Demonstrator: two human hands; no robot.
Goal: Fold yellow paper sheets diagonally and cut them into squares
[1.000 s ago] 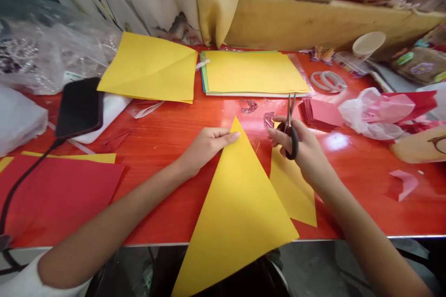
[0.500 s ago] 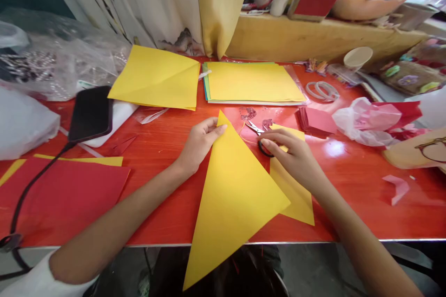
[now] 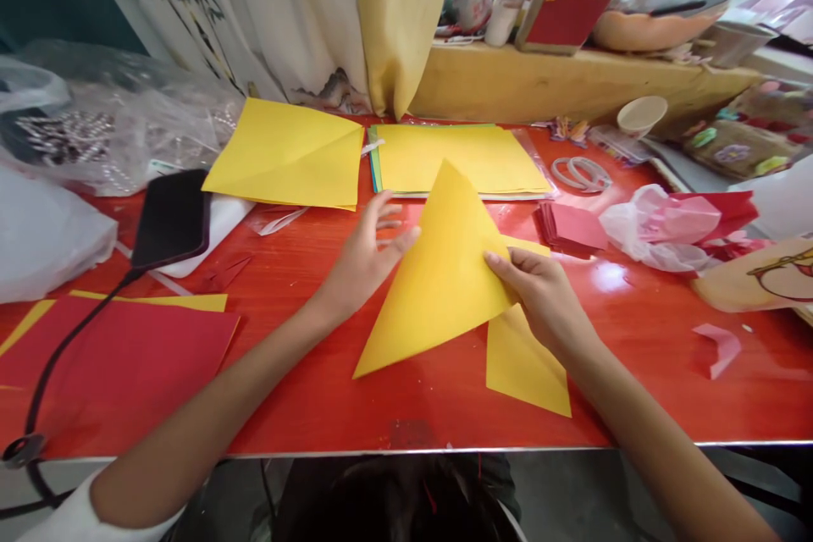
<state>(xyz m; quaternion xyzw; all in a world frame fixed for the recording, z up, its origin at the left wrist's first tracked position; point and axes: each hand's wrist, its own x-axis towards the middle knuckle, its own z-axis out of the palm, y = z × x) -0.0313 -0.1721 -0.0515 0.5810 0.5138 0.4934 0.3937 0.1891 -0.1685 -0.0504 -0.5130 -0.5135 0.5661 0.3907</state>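
Observation:
A yellow paper triangle (image 3: 438, 262) is raised over the middle of the red table, its tip pointing away from me. My right hand (image 3: 539, 284) pinches its right corner between thumb and fingers. At the triangle's left edge, my left hand (image 3: 368, 258) has its fingers apart, and the thumb tip is close to the paper; I cannot tell if it touches. Under and beside my right hand lies a yellow paper piece (image 3: 527, 364). The scissors are out of sight, behind the raised triangle or my right hand.
Yellow sheets (image 3: 285, 152) and a paper stack (image 3: 457, 157) lie at the back. On the left are a phone (image 3: 171, 216) with a cable, red paper (image 3: 114, 347) and plastic bags (image 3: 51, 229). Red paper squares (image 3: 572, 229) and crumpled pink tissue (image 3: 660, 224) lie to the right.
My right hand has left the scissors and taken the triangle's right corner. The triangle has been lifted and turned, moving away from the table's front edge. My left hand's fingers have opened.

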